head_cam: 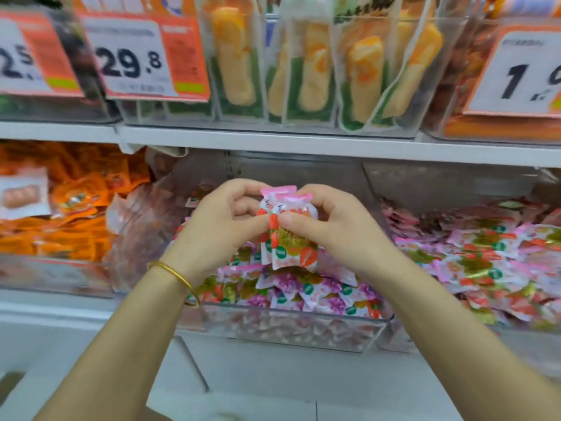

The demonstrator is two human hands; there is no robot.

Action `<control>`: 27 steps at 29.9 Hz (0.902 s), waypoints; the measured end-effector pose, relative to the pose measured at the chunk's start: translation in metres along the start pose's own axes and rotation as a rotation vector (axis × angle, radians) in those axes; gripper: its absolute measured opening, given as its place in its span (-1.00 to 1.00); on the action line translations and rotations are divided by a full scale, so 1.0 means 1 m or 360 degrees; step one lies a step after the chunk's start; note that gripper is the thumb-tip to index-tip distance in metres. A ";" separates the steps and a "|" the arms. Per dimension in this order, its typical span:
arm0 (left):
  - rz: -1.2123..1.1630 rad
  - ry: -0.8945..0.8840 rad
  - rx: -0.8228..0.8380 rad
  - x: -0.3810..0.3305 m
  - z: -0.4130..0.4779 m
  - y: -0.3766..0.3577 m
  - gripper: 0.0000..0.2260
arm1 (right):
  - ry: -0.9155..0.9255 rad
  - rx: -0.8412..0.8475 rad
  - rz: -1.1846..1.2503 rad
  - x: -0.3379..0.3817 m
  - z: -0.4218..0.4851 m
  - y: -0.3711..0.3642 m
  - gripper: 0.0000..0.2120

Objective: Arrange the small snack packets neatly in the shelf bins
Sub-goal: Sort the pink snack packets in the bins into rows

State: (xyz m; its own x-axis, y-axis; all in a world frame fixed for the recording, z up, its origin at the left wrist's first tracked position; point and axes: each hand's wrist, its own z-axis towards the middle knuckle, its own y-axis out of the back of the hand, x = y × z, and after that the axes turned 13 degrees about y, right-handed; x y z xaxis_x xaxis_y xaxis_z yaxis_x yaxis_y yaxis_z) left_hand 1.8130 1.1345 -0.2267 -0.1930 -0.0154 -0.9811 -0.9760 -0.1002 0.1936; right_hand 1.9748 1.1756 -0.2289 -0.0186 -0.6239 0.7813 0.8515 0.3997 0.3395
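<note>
Above the clear middle bin (291, 332), the left hand (221, 226) and right hand (331, 229) pinch two pink strawberry snack packets (288, 232) upright together, apparently squaring their edges before placement.

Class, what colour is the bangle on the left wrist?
The bangle is gold; head view.

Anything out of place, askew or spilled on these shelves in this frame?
Nothing spilled or damaged shows. The pink packets in the centre bin lie jumbled at all angles, not in rows. On the upper shelf, the rightmost orange pack leans sideways while its neighbours stand nearly upright.
</note>
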 end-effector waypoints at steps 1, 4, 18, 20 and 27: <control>0.0020 0.0016 -0.0053 0.004 -0.001 0.009 -0.76 | 0.0025 0.0013 -0.0011 0.001 0.005 -0.011 -0.86; 0.0092 0.0033 -0.0235 0.017 -0.004 0.036 -0.81 | -0.0044 -0.0124 -0.0056 -0.005 0.019 -0.031 -0.84; 0.0632 0.0140 -0.0630 0.039 0.000 0.086 -0.86 | -0.0466 0.0393 -0.0533 -0.021 0.049 -0.092 -0.56; 0.0647 0.0143 -0.0640 0.039 0.001 0.086 -0.86 | -0.0471 0.0411 -0.0581 -0.023 0.052 -0.096 -0.55; 0.0784 0.0187 -0.0560 0.043 0.002 0.085 -0.83 | -0.0363 0.0913 -0.1127 -0.030 0.051 -0.093 -0.58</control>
State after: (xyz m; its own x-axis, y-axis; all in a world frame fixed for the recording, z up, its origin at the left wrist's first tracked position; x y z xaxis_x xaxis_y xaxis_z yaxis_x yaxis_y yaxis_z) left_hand 1.7219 1.1273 -0.2526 -0.5804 -0.2511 -0.7746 -0.6792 -0.3755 0.6307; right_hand 1.8695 1.1914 -0.2567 -0.5875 -0.7261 0.3573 0.2155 0.2852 0.9339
